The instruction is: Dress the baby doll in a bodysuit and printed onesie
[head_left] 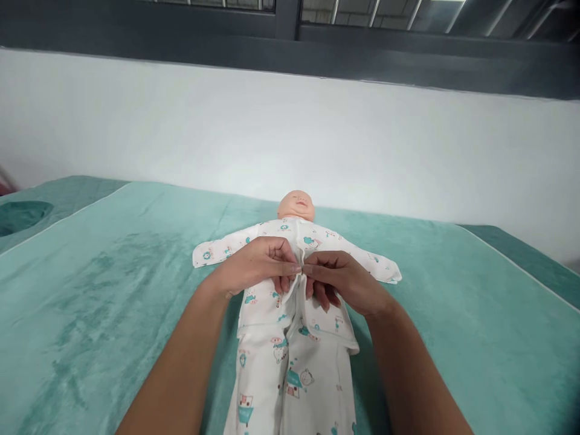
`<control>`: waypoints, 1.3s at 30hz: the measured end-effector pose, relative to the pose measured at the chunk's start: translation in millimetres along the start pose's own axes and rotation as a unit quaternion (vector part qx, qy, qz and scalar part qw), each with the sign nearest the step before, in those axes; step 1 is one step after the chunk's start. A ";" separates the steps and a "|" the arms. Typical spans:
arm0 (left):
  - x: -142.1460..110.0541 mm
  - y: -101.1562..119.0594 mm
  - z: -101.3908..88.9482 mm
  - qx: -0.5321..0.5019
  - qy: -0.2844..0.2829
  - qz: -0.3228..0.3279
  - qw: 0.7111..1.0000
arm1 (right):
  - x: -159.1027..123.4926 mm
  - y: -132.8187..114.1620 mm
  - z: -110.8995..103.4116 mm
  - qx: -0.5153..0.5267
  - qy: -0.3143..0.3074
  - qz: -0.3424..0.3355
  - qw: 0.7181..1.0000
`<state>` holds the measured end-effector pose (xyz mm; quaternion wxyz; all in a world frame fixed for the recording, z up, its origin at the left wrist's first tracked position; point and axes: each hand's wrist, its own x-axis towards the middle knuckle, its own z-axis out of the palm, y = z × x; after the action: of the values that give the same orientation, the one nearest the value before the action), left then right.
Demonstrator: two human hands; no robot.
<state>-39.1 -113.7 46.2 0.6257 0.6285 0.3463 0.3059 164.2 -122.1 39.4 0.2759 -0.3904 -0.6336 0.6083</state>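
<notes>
A baby doll (296,204) lies on its back, head toward the wall, its face up. It wears a white printed baby shirt (272,311) with long sleeves stretched out to both sides, and matching printed pants (312,386). My left hand (272,263) pinches one front edge of the shirt at the chest. Opposite it, my right hand (333,275) pinches the other edge, thumb tips nearly meeting at the middle. Whatever fastener sits between the fingertips is too small to make out. Below my hands the shirt front hangs slightly apart over the pants.
The doll rests on a bed with a teal plush cover (127,302). Behind it stands a white wall (272,133), with a dark window frame (285,36) and metal bars above. A dark green rounded patch (22,217) shows at the far left.
</notes>
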 end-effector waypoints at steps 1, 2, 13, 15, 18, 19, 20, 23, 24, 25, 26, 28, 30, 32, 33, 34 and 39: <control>0.2 -0.1 0.3 -0.003 0.000 0.000 1.000 | -0.3 -0.1 -0.1 -0.004 -0.001 -0.001 1.000; 0.4 0.0 0.6 -0.006 0.001 -0.001 1.000 | -0.7 -0.2 -0.5 -0.007 -0.002 -0.003 1.000; -0.9 0.8 2.0 0.011 0.015 -0.015 1.000 | -3.5 -1.8 0.6 -0.148 0.057 -0.043 0.986; -1.2 0.4 1.8 0.017 0.016 -0.016 1.000 | -2.0 -1.8 4.2 -0.194 0.099 -0.063 0.974; -1.6 0.0 1.2 0.028 0.017 -0.016 0.999 | 0.2 -1.4 8.0 -0.228 0.131 -0.072 0.962; -1.8 0.3 1.1 0.033 0.016 -0.016 0.999 | 0.7 -1.4 8.8 -0.232 0.132 -0.072 0.961; -2.1 0.9 1.0 0.040 0.014 -0.017 0.999 | 1.0 -1.4 9.3 -0.236 0.129 -0.072 0.960; -3.4 4.0 1.6 0.065 0.011 -0.023 0.998 | 1.3 -1.9 10.0 -0.245 0.123 -0.075 0.959; -4.0 5.0 1.9 0.074 0.013 -0.026 0.997 | 1.4 -2.0 10.0 -0.246 0.123 -0.075 0.958; -4.4 5.7 2.1 0.081 0.016 -0.030 0.996 | 1.5 -2.1 9.9 -0.246 0.125 -0.074 0.958; -4.7 6.0 2.3 0.086 0.018 -0.035 0.996 | 1.5 -2.1 9.8 -0.246 0.127 -0.073 0.958; -4.7 5.4 2.6 0.090 0.015 -0.038 0.995 | 1.5 -2.2 9.3 -0.246 0.127 -0.067 0.958; -4.3 3.6 3.1 0.089 0.012 -0.031 0.996 | 1.3 -2.3 8.7 -0.242 0.124 -0.060 0.960; -3.9 1.8 4.2 0.096 0.019 -0.022 0.995 | 1.1 -2.5 8.3 -0.237 0.119 -0.055 0.963; -3.9 1.3 5.1 0.105 0.025 -0.019 0.994 | 1.1 -2.4 8.2 -0.235 0.118 -0.054 0.963; -4.1 1.1 6.0 0.118 0.032 -0.018 0.992 | 1.2 -2.3 8.3 -0.234 0.117 -0.055 0.964; -6.5 3.0 11.2 0.208 0.059 -0.014 0.976 | 3.1 0.7 8.7 -0.230 0.117 -0.067 0.964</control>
<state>-33.6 -125.4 49.2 0.4642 0.7206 0.4476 0.2548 155.5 -124.4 37.3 0.2904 -0.4685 -0.7446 0.3765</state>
